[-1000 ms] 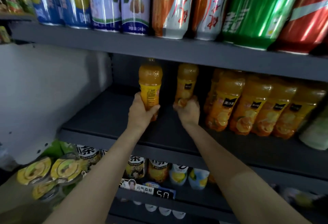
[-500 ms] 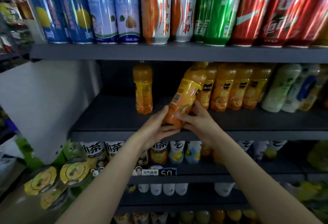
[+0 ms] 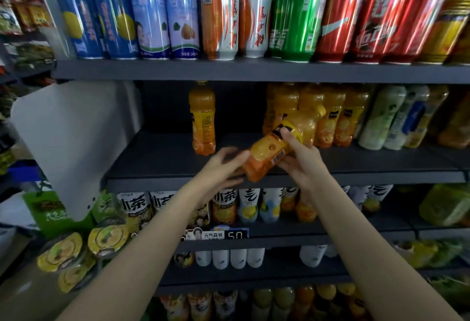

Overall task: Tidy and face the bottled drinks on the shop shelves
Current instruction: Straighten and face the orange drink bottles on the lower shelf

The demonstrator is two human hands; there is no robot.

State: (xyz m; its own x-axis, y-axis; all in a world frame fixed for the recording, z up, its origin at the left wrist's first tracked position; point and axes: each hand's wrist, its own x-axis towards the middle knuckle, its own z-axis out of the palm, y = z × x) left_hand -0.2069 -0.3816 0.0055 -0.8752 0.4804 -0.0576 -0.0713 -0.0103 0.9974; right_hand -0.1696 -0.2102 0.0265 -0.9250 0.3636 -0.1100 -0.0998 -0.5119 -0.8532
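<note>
An orange juice bottle (image 3: pixel 273 151) is tilted steeply, cap up to the right, base down to the left, above the front edge of the grey middle shelf (image 3: pixel 157 177). My right hand (image 3: pixel 298 160) grips its middle with the thumb on the label. My left hand (image 3: pixel 223 165) touches its base with its fingers bent round it. A second orange bottle (image 3: pixel 202 117) stands upright alone on the shelf to the left. A row of the same orange bottles (image 3: pixel 330 114) stands at the right behind the held one.
Tall cans (image 3: pixel 218 18) fill the shelf above. Pale green and white bottles (image 3: pixel 389 117) stand right of the orange row. Tea bottles (image 3: pixel 229 206) line the shelf below. A white side panel (image 3: pixel 76 130) closes the shelf's left end, with cup lids (image 3: pixel 84 247) below it.
The held bottle has tipped further over and turned in my hands, its label facing differently. A second ago each hand held its own upright bottle; the left bottle now stands alone.
</note>
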